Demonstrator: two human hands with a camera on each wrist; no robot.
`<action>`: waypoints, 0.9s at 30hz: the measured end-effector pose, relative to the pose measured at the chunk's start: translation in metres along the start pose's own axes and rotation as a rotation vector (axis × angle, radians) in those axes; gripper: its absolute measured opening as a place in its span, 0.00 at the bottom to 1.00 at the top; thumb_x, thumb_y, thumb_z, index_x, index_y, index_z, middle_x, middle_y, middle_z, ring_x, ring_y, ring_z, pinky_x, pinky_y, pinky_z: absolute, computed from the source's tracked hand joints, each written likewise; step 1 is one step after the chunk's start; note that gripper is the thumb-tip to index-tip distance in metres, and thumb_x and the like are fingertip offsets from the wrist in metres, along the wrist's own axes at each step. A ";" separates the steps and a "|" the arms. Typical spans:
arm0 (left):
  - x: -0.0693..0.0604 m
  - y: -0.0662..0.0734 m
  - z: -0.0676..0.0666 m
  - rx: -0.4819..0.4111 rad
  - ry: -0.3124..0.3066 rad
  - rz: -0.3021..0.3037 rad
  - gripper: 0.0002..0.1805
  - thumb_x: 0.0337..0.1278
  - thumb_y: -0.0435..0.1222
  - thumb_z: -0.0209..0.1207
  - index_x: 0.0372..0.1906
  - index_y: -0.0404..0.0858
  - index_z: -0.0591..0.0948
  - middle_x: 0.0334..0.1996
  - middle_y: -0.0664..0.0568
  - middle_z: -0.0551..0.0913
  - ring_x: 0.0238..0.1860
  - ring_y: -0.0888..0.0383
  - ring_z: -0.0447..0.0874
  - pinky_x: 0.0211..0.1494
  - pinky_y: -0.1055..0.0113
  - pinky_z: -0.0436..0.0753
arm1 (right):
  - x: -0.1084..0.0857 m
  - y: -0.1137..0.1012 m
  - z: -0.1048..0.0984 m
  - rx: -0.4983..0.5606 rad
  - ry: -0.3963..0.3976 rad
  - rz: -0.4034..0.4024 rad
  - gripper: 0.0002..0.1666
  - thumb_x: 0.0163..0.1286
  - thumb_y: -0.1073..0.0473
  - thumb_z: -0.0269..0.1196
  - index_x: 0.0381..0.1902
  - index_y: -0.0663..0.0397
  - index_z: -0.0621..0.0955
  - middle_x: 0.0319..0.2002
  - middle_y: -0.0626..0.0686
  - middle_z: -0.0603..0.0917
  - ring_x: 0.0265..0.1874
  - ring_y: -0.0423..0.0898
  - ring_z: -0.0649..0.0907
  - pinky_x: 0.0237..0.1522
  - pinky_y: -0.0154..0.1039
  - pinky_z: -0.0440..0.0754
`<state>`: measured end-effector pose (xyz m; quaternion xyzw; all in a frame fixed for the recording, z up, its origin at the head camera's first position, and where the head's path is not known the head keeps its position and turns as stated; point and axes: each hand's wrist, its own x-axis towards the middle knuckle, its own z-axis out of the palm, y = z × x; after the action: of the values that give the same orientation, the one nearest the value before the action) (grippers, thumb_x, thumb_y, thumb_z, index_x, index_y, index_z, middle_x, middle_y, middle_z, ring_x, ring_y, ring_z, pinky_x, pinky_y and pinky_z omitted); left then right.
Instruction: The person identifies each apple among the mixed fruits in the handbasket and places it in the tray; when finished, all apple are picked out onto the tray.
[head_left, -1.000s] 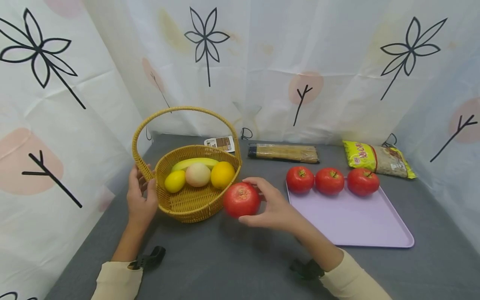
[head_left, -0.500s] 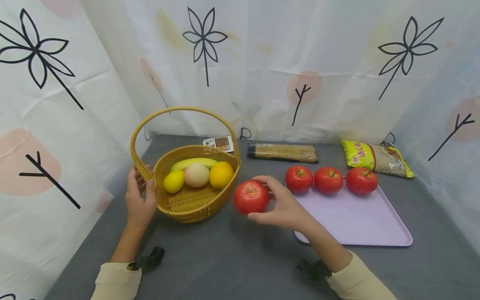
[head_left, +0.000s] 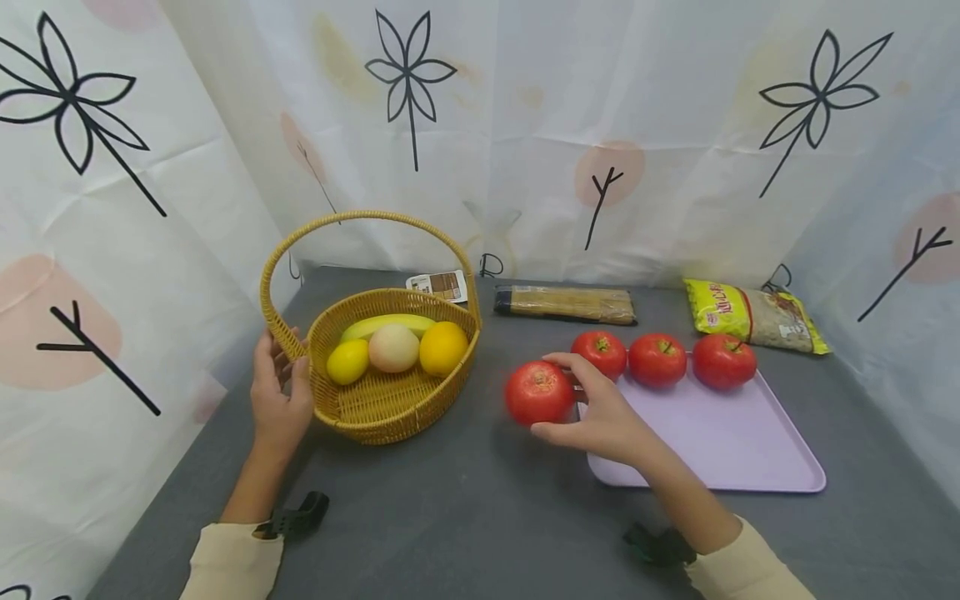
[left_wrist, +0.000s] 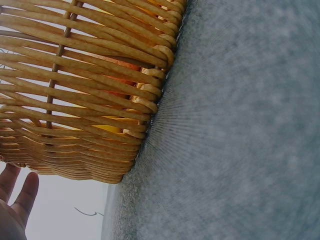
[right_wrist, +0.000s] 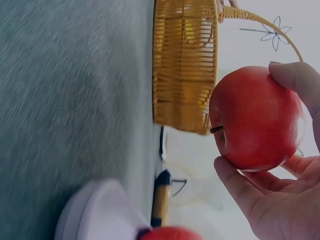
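Note:
My right hand [head_left: 603,417] holds a red apple [head_left: 538,392] in the air left of the tray, thumb and fingers on its sides. In the right wrist view the apple's stem [right_wrist: 216,129] faces the table side. My left hand [head_left: 281,400] rests against the left side of a wicker basket [head_left: 397,427], by the foot of its tall handle, fingers partly hidden behind it. In the left wrist view its fingers look fairly straight. Inside the basket lie a banana [head_left: 390,323], a lemon [head_left: 348,362], a peach-coloured round fruit [head_left: 393,348] and an orange [head_left: 443,348].
A lilac tray [head_left: 720,446] on the right bears red apples [head_left: 657,361] along its far edge. Behind stand a pack of thin sticks or noodles [head_left: 566,305], a yellow food bag [head_left: 753,317] and a small labelled packet [head_left: 442,286]. A patterned curtain [head_left: 495,125] encloses the table.
My right hand has carried the apple rightward, away from the basket's rim and towards the tray. The left hand and the basket have stayed in place.

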<state>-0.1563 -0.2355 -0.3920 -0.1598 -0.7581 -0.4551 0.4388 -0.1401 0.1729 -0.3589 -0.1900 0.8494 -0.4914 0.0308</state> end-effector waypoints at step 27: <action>-0.001 0.001 0.000 0.001 -0.003 -0.003 0.33 0.61 0.13 0.50 0.72 0.24 0.61 0.58 0.28 0.75 0.57 0.60 0.79 0.56 0.75 0.76 | -0.032 0.057 -0.052 -0.139 0.031 0.207 0.49 0.55 0.47 0.76 0.68 0.55 0.65 0.61 0.62 0.72 0.59 0.64 0.73 0.45 0.52 0.85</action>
<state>-0.1551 -0.2350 -0.3921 -0.1591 -0.7593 -0.4551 0.4370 -0.1395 0.2525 -0.3841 -0.0953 0.8968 -0.4285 0.0550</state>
